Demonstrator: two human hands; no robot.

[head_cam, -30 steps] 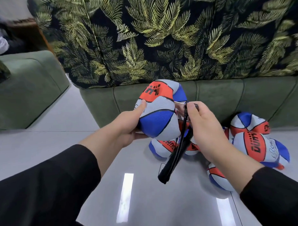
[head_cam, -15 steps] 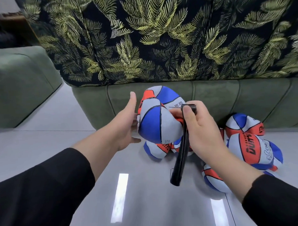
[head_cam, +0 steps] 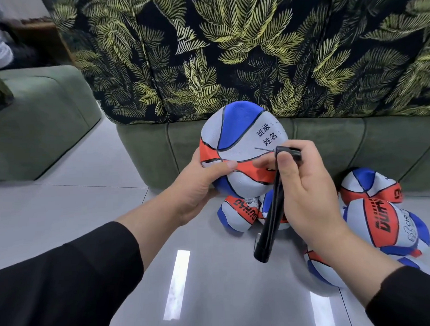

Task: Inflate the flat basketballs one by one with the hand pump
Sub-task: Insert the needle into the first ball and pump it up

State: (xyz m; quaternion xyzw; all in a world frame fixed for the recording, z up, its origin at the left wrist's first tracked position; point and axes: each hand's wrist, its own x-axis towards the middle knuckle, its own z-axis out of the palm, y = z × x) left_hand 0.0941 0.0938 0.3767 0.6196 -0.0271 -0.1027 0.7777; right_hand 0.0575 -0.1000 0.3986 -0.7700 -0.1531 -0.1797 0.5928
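Observation:
My left hand [head_cam: 200, 187] grips a partly flat basketball [head_cam: 242, 142] in blue, white and orange from below and the left, thumb across its orange band. Printed characters on a white panel face me. My right hand [head_cam: 305, 191] holds the black hand pump [head_cam: 271, 209] near its head, the barrel hanging down towards the floor. The pump's thin needle [head_cam: 263, 149] points left and lies against the ball's white panel. Several flat basketballs [head_cam: 381, 220] lie on the floor below and to the right, partly hidden by my right hand.
A green sofa base [head_cam: 160, 150] with a dark leaf-patterned cushion [head_cam: 229, 52] stands right behind the balls. A second green seat [head_cam: 37, 120] is at the left. The grey tiled floor [head_cam: 213, 297] shines with light reflections.
The ball has been turned in my left hand, which now grips it again; the panel with characters faces me. The pump's needle has come onto the white panel.

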